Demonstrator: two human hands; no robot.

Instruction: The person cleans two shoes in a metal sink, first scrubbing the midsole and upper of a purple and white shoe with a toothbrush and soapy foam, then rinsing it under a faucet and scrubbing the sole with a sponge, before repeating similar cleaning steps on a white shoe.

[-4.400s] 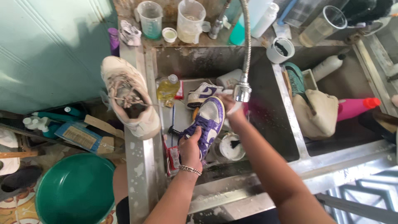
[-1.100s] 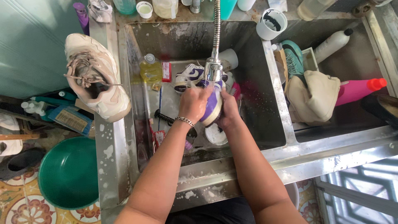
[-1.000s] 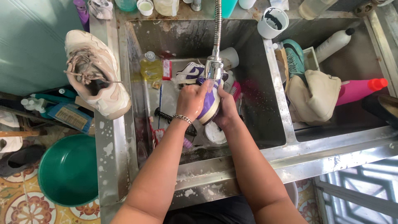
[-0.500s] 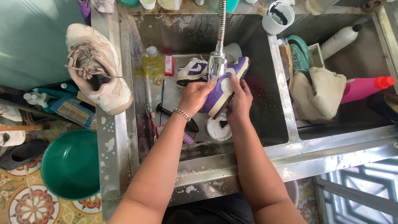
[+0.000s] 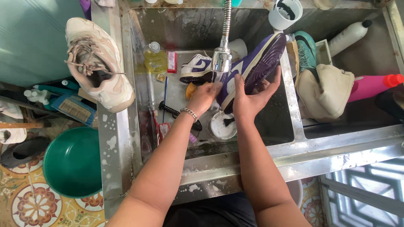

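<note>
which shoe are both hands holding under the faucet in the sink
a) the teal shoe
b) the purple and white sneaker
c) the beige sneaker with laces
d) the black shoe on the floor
b: the left hand and right hand both grip the purple and white sneaker, tilted sole-out beside the faucet head, while the beige sneaker sits on the sink's left rim.

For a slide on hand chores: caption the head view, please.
Both hands, left hand and right hand, hold a purple-and-white sneaker under the faucet head over a steel sink.
</note>
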